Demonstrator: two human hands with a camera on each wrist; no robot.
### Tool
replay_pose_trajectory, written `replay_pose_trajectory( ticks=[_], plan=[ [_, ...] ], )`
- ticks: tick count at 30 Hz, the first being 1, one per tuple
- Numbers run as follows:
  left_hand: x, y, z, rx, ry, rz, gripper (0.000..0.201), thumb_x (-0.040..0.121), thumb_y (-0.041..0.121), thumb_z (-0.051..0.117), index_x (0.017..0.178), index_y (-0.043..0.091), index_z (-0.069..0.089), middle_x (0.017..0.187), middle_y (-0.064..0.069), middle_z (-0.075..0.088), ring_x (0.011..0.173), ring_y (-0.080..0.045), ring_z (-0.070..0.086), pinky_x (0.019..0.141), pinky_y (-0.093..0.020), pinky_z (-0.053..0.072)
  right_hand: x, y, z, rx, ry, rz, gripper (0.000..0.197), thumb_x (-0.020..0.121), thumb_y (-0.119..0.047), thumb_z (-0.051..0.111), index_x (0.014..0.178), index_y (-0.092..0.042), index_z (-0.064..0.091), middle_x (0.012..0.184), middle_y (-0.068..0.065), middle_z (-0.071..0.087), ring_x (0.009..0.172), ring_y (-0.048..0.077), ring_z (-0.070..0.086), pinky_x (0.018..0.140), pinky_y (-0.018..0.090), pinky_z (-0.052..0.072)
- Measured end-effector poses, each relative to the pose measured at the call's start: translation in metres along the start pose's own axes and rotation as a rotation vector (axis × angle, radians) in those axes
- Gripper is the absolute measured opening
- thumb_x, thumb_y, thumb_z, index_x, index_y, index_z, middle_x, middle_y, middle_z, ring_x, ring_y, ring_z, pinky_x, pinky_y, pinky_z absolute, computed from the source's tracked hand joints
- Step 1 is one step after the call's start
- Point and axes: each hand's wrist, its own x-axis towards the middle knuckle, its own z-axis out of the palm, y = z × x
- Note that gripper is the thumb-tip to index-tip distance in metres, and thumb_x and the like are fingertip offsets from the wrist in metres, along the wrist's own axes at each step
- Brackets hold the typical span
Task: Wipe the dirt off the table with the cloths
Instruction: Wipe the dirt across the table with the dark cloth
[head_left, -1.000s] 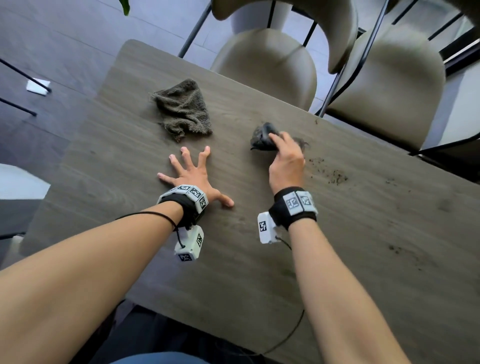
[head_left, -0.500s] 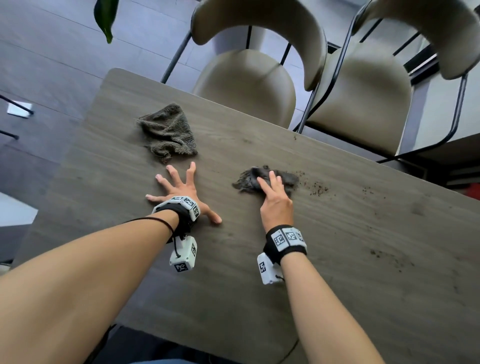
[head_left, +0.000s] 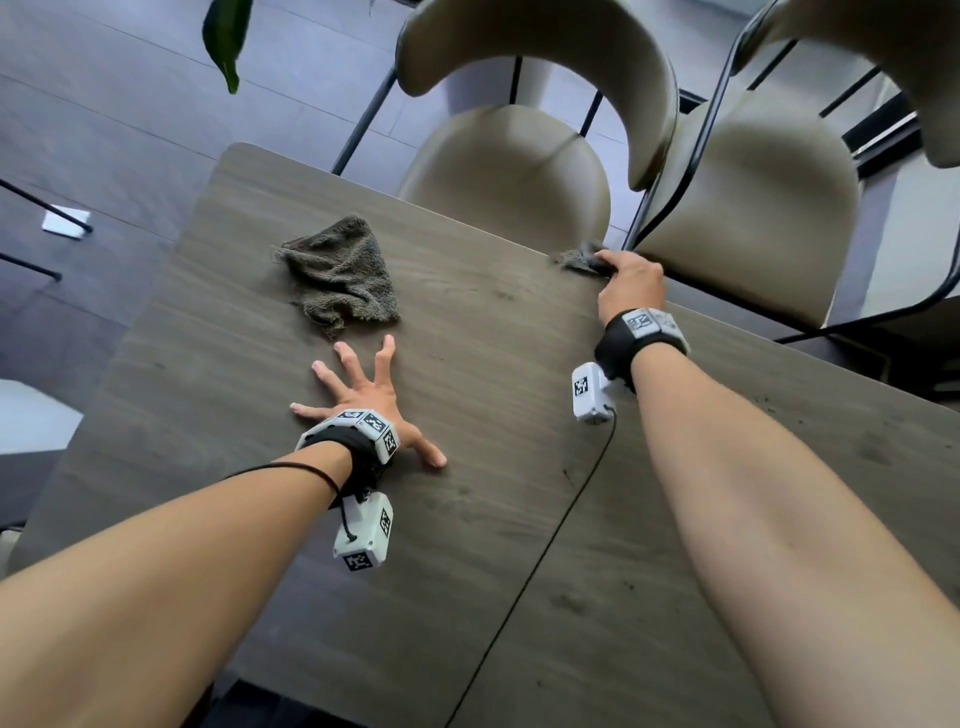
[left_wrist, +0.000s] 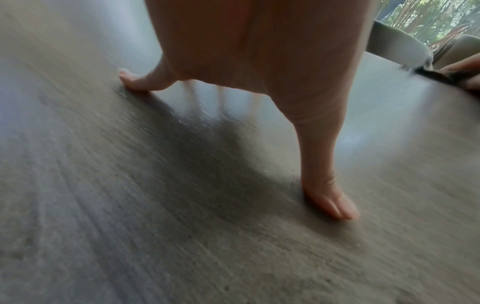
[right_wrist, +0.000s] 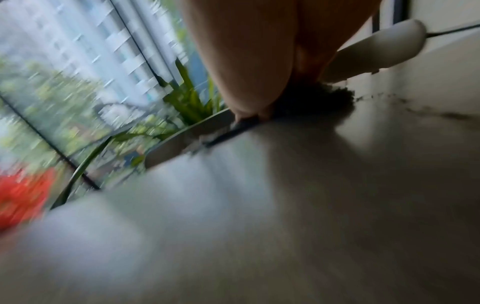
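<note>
A crumpled brown cloth (head_left: 343, 278) lies loose on the wooden table (head_left: 493, 519), just beyond my left hand (head_left: 363, 400). That hand is spread flat, fingertips and thumb (left_wrist: 335, 205) pressed on the wood, holding nothing. My right hand (head_left: 631, 283) is at the table's far edge, fingers bent down over a dark cloth (head_left: 579, 258) bunched under it. The dark cloth (right_wrist: 319, 98) shows under the fingers in the right wrist view, with a line of dirt (right_wrist: 428, 111) along the edge to its right. Dirt specks (head_left: 922, 400) lie near the far right edge.
Two beige chairs (head_left: 509, 166) (head_left: 753, 208) stand tucked against the far side, right behind my right hand. A black cable (head_left: 571, 499) runs from the right wrist across the table towards me. A green leaf (head_left: 226, 36) hangs at the upper left.
My right hand has swept the dark cloth from mid-table away and to the right, up to the far edge. The dirt patch it passed is gone. My left hand stays planted.
</note>
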Motion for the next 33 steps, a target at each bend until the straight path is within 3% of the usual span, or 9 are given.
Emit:
replay_pose_trajectory(
  ticks=[2,5,8,13,16,22,27,31,33],
  plan=[
    [0.0,0.0,0.0,-0.001,0.004,0.005,0.176,0.021,0.069,0.093,0.142,0.049,-0.034,0.154,-0.012,-0.038,0.146,-0.048,-0.023,0.1,-0.086,0.014,0.005,0.0,-0.007,0.054,0.037,0.003,0.054,0.082,0.004,0.044,0.12,-0.027,0.068,0.121,0.006,0.066,0.112,0.032,0.058,0.096,0.031,0.043],
    [-0.001,0.001,-0.001,-0.003,0.003,0.008,0.176,0.022,0.068,0.093,0.143,0.048,-0.033,0.153,-0.012,-0.039,0.146,-0.048,-0.024,0.1,-0.086,0.014,-0.017,-0.006,-0.008,0.13,0.212,-0.177,0.056,0.074,0.007,0.041,0.117,-0.018,0.068,0.116,0.005,0.066,0.104,0.031,0.061,0.091,0.032,0.047],
    [-0.003,0.001,-0.002,-0.007,-0.005,0.005,0.176,0.023,0.067,0.094,0.143,0.048,-0.034,0.153,-0.013,-0.039,0.146,-0.049,-0.024,0.099,-0.087,0.014,-0.066,-0.018,0.005,0.149,0.276,-0.254,0.057,0.073,0.01,0.043,0.117,-0.015,0.068,0.123,0.007,0.063,0.11,0.027,0.06,0.098,0.031,0.046],
    [-0.003,0.001,-0.003,-0.01,-0.004,0.008,0.177,0.021,0.068,0.093,0.142,0.048,-0.035,0.153,-0.013,-0.04,0.145,-0.049,-0.025,0.099,-0.087,0.013,-0.167,-0.041,0.049,0.135,-0.014,-0.246,0.054,0.083,0.005,0.048,0.127,-0.021,0.063,0.144,0.01,0.049,0.132,0.033,0.046,0.111,0.041,0.037],
    [-0.005,0.002,-0.002,-0.012,0.015,0.005,0.177,0.02,0.069,0.093,0.143,0.048,-0.033,0.154,-0.013,-0.039,0.146,-0.048,-0.024,0.1,-0.086,0.013,-0.191,-0.045,0.068,0.006,-0.082,-0.269,0.041,0.092,-0.021,0.057,0.132,-0.025,0.058,0.151,0.011,0.04,0.138,0.038,0.036,0.115,0.052,0.027],
    [-0.004,0.001,0.0,-0.019,0.031,0.01,0.175,0.022,0.068,0.093,0.143,0.049,-0.032,0.154,-0.012,-0.038,0.147,-0.046,-0.023,0.102,-0.086,0.012,-0.131,-0.037,0.064,-0.041,-0.031,-0.312,0.037,0.096,-0.018,0.054,0.131,-0.027,0.06,0.151,0.005,0.041,0.138,0.033,0.038,0.114,0.05,0.03],
    [-0.001,0.004,-0.003,-0.015,-0.001,0.0,0.176,0.022,0.068,0.094,0.141,0.049,-0.035,0.152,-0.014,-0.041,0.146,-0.048,-0.025,0.101,-0.087,0.01,-0.061,-0.044,0.055,-0.045,-0.044,-0.216,0.038,0.1,-0.016,0.044,0.134,-0.03,0.056,0.152,-0.001,0.04,0.137,0.032,0.039,0.104,0.044,0.04],
    [0.001,0.004,-0.004,-0.007,-0.019,-0.012,0.176,0.023,0.067,0.094,0.14,0.048,-0.036,0.151,-0.014,-0.042,0.145,-0.049,-0.026,0.099,-0.087,0.011,-0.01,-0.05,0.038,-0.045,-0.058,-0.185,0.037,0.097,-0.012,0.046,0.126,-0.028,0.063,0.129,0.006,0.059,0.116,0.032,0.055,0.093,0.039,0.045],
    [0.001,0.002,-0.003,-0.012,-0.018,-0.005,0.176,0.023,0.067,0.094,0.141,0.048,-0.036,0.151,-0.014,-0.041,0.145,-0.049,-0.026,0.099,-0.088,0.011,0.007,-0.051,0.027,0.025,-0.091,-0.101,0.035,0.094,-0.012,0.049,0.119,-0.027,0.067,0.121,0.008,0.064,0.111,0.033,0.058,0.095,0.036,0.044]
  ],
)
